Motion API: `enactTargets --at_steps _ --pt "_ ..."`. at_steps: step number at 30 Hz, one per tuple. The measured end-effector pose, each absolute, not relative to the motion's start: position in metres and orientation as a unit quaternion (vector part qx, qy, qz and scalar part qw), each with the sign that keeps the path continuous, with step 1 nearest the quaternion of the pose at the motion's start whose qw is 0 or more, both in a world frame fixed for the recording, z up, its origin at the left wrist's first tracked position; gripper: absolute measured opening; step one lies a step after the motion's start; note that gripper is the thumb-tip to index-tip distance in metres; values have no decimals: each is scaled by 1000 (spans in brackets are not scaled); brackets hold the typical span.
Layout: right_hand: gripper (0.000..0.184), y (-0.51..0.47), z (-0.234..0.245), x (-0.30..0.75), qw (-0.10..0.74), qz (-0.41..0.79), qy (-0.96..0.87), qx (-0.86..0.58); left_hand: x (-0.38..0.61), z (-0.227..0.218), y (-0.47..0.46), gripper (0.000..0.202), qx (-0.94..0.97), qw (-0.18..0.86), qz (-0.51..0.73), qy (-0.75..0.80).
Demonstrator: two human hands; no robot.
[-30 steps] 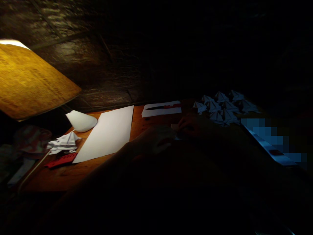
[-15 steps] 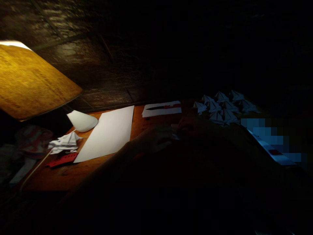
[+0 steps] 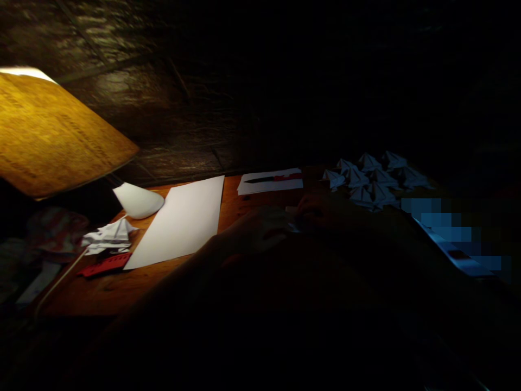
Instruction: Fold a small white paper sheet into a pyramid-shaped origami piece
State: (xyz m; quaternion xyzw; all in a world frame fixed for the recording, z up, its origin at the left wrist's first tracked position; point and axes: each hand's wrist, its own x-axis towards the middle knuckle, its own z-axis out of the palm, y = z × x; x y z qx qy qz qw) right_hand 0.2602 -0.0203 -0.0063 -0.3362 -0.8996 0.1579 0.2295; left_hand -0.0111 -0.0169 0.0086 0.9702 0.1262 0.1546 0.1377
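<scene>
In dim light at the middle of the table, my left hand [image 3: 260, 231] and my right hand [image 3: 317, 210] meet around a small piece of white paper [image 3: 292, 222]. My left fingers are closed at its left side, and the right fingers pinch it from the right. Shadow hides much of the paper and most of the right hand. Just beyond the hands lies a short stack of white paper [image 3: 266, 188] with a red-handled knife [image 3: 285, 177] on top. Several folded paper pieces [image 3: 376, 182] stand grouped to the right.
A large white sheet [image 3: 183, 222] and a curled paper [image 3: 140, 202] lie on the wooden table [image 3: 163, 279] at left. Near them are a crumpled paper [image 3: 109, 237] and a red object with holes [image 3: 106, 264]. A yellow-lit lampshade [image 3: 61, 136] hangs upper left. A lit screen [image 3: 456, 250] glows at right.
Both hands stay at nearly the same place on the small paper. The whole view has shifted very slightly; nothing else has visibly moved.
</scene>
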Motion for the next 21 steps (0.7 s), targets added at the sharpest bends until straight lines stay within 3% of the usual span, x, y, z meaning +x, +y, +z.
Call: enactTargets --at_steps 8,16,21 --pt "23 -24 0 260 219 163 -897 -349 -13 5 -14 29 970 139 152 129" --pt "22 -20 -3 260 218 168 -899 -340 -14 -5 -6 45 969 139 165 120" --pt "20 -21 -5 261 228 168 -896 -341 -14 -2 -8 40 968 143 161 128"
